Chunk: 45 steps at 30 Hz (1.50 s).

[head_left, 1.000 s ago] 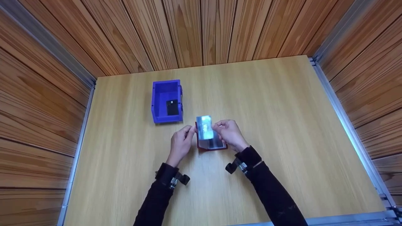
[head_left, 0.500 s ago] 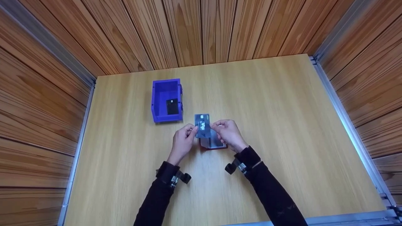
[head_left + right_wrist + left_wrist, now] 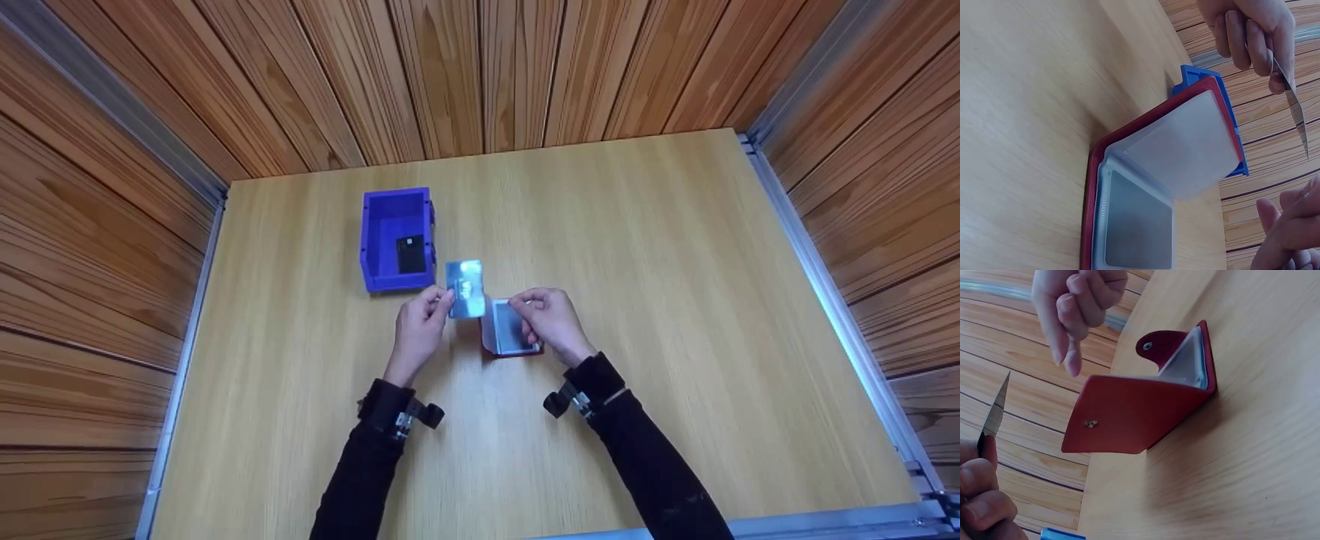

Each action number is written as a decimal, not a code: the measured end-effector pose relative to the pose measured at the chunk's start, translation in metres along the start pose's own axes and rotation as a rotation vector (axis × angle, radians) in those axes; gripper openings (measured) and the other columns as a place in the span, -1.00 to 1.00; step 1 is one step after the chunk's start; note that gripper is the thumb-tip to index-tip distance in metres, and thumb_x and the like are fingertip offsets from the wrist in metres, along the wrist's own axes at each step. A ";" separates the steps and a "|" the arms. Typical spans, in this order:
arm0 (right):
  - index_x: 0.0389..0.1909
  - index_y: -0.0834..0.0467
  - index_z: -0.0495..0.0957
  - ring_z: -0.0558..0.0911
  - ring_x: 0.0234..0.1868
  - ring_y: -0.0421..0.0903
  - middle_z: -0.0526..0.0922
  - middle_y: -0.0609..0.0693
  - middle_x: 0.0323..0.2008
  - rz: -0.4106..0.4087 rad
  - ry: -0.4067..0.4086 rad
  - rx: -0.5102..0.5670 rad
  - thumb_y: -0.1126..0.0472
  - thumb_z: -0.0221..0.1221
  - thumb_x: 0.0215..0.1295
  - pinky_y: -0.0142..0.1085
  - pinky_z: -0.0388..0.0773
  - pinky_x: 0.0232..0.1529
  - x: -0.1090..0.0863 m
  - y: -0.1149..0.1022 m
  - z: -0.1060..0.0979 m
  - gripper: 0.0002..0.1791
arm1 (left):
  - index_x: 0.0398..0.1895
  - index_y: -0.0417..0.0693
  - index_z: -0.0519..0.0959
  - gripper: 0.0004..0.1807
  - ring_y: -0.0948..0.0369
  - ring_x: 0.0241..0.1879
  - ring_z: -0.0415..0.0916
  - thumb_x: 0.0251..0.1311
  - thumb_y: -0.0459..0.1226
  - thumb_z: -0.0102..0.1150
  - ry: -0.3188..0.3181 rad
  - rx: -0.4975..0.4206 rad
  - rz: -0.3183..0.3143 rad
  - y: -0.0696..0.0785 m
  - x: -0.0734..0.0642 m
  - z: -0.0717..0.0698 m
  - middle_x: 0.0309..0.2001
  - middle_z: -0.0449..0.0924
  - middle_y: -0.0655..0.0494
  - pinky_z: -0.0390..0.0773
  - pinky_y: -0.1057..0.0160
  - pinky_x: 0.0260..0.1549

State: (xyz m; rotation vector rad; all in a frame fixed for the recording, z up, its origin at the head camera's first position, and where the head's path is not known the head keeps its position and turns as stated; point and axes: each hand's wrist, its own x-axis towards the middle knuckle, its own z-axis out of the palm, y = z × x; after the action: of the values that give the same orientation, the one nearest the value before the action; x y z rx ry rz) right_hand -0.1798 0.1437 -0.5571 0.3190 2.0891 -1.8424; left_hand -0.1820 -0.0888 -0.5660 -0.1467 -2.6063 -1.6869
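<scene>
My left hand (image 3: 420, 326) pinches a shiny bluish card (image 3: 466, 289) by its edge, up off the table and left of the card holder. The left wrist view shows the card (image 3: 996, 410) nearly edge-on. A red card holder (image 3: 1123, 416) with a snap tab and clear plastic sleeves (image 3: 1179, 146) lies spread on the table, its front cover raised at a slant. Over the holder's right side is my right hand (image 3: 555, 322), fingers loosely bent and nothing between them. In the left wrist view, the right hand's (image 3: 1081, 309) fingertips sit apart from the cover.
A blue-purple bin (image 3: 397, 281) stands behind and left of the hands, with a black card (image 3: 410, 253) inside. Wood-panelled walls (image 3: 450, 75) enclose the wooden table (image 3: 675, 300) at the back and sides. Metal rails (image 3: 825, 300) run along its edges.
The card has moved left, away from over the holder, in my left hand. The right hand, which pinched the card's right edge earlier, now holds nothing and stays over the holder.
</scene>
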 end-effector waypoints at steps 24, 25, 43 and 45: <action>0.54 0.20 0.30 0.49 -0.47 -0.23 0.54 -0.13 -0.53 -0.223 -0.142 -0.686 0.26 0.46 0.21 -0.33 0.44 -0.27 0.006 0.038 0.008 -0.11 | -0.28 -0.21 0.66 -0.72 0.26 -0.57 0.24 0.51 -0.18 0.14 0.190 0.077 -0.109 -0.022 0.048 -0.061 -0.62 0.27 0.28 0.23 0.25 -0.45; 0.56 0.19 0.28 0.49 -0.47 -0.23 0.53 -0.14 -0.53 -0.219 -0.150 -0.695 0.23 0.47 0.21 -0.32 0.44 -0.27 0.006 0.038 0.008 -0.09 | -0.28 -0.21 0.66 -0.71 0.25 -0.56 0.25 0.51 -0.17 0.14 0.194 0.086 -0.118 -0.023 0.050 -0.062 -0.61 0.27 0.28 0.23 0.24 -0.45; 0.59 -0.09 0.26 0.46 -0.41 -0.14 0.43 -0.11 -0.52 -0.239 -0.172 -0.800 0.06 0.49 0.21 -0.24 0.43 -0.28 0.004 0.043 0.011 -0.05 | -0.20 -0.15 0.67 -0.63 0.08 -0.38 0.45 0.56 -0.06 0.04 0.240 0.272 -0.278 -0.043 0.077 -0.069 -0.42 0.53 0.08 0.29 0.18 -0.33; 0.59 -0.12 0.26 0.54 -0.23 -0.06 0.59 -0.01 -0.35 -0.240 -0.164 -0.819 0.04 0.49 0.21 -0.16 0.52 -0.09 0.003 0.043 0.012 -0.05 | -0.19 -0.15 0.68 -0.62 0.04 -0.33 0.51 0.56 -0.06 0.03 0.242 0.299 -0.287 -0.045 0.078 -0.068 -0.38 0.57 0.03 0.31 0.16 -0.31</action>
State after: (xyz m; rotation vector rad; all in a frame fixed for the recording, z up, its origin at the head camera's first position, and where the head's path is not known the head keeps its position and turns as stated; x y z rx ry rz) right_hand -0.1651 0.1376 -0.5992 -0.2875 2.6080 -0.9168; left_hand -0.2659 -0.1641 -0.5732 0.4294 -2.7444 -1.2543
